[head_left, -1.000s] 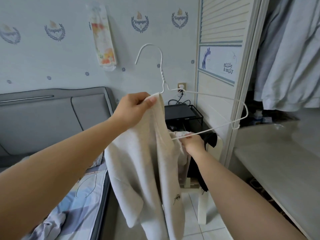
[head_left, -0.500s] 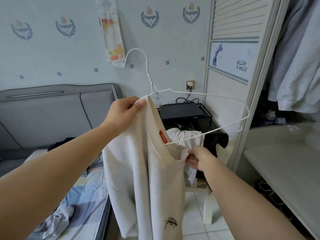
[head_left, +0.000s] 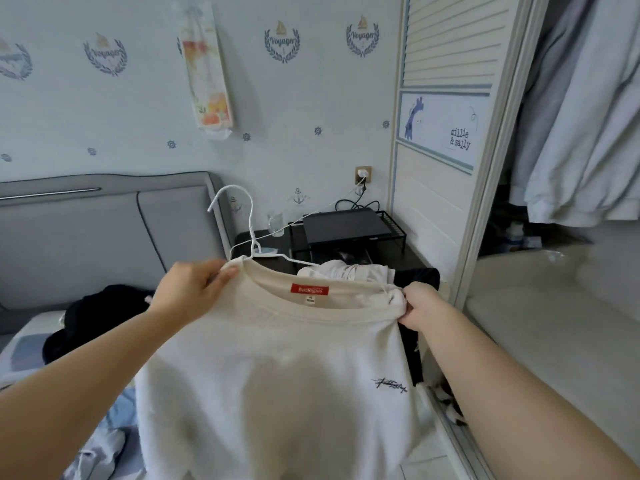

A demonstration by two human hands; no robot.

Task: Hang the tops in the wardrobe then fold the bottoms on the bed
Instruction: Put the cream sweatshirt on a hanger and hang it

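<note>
A cream sweatshirt (head_left: 277,375) with a red neck label hangs spread out in front of me. My left hand (head_left: 188,289) pinches its left shoulder at the collar. My right hand (head_left: 420,308) grips the right shoulder. A white wire hanger (head_left: 247,230) sits inside the neck, with only its hook and part of one arm showing above the collar. The open wardrobe (head_left: 491,202) stands at the right, with pale garments (head_left: 581,126) hanging inside. The bed (head_left: 20,355) lies at the lower left.
A dark garment (head_left: 93,313) and a pale blue one (head_left: 104,445) lie on the bed. Behind the sweatshirt, white and black clothes (head_left: 363,273) are piled on a stool. A dark nightstand carries a black wire rack (head_left: 346,226) and a glass. A white shelf (head_left: 554,306) fills the wardrobe bottom.
The hanger has gone down into the sweatshirt's neck. Both hands lowered and spread the garment wide, so its front faces me. My right hand moved from the neckline to the right shoulder.
</note>
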